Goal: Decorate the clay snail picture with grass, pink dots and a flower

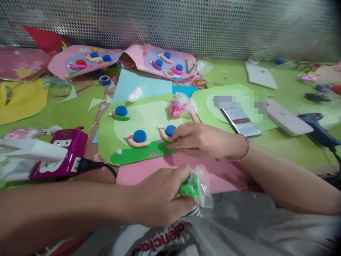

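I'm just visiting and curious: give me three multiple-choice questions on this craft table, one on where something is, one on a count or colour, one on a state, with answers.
1. Where do the right hand's fingertips rest?
A. on the phone
B. on the green strip by the right-most snail
C. on the glue gun

2. How many blue-shelled snails are on the green card?
A. one
B. three
C. five

3. What is the left hand doing?
A. lying flat and open
B. gripping a bag of green clay
C. holding scissors

Answers:
1 B, the fingers touch the green strip beside the snail.
2 B, three blue shells show on it.
3 B, the fingers close round the clear bag with green clay.
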`<state>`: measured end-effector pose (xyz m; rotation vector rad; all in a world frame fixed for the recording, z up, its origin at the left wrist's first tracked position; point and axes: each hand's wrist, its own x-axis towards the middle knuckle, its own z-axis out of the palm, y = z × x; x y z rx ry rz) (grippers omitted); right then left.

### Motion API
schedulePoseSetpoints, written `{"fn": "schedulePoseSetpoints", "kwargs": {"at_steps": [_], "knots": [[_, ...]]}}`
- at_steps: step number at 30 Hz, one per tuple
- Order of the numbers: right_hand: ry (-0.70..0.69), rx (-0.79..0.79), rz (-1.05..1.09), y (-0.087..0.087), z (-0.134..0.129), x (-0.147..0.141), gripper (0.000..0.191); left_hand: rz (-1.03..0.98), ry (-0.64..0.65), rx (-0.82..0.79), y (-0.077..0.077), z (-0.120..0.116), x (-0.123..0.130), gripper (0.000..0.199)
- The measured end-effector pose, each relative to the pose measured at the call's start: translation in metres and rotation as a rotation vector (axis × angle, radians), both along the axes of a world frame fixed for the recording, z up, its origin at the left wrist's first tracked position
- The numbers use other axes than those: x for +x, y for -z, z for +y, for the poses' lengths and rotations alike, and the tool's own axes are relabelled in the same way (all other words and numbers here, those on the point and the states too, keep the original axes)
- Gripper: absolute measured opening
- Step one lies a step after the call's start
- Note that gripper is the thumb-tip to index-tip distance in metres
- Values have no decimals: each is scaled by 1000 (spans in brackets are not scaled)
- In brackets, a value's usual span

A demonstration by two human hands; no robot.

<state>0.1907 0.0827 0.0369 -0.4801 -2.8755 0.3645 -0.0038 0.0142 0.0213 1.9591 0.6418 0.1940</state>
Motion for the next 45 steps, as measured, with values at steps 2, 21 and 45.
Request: {"fn": "schedulePoseSetpoints", "kwargs": {"at_steps": [2,21,45], "knots": [[-8,2,-22,0,0,0,29,3,11,-6,0,0,0,14],[-27,66,-178,-5,-2,3,39,-46,133,94,1,2,1,10],[-55,328,-246,-9,-9,2,42,-18,133,47,-1,2,1,13]]}}
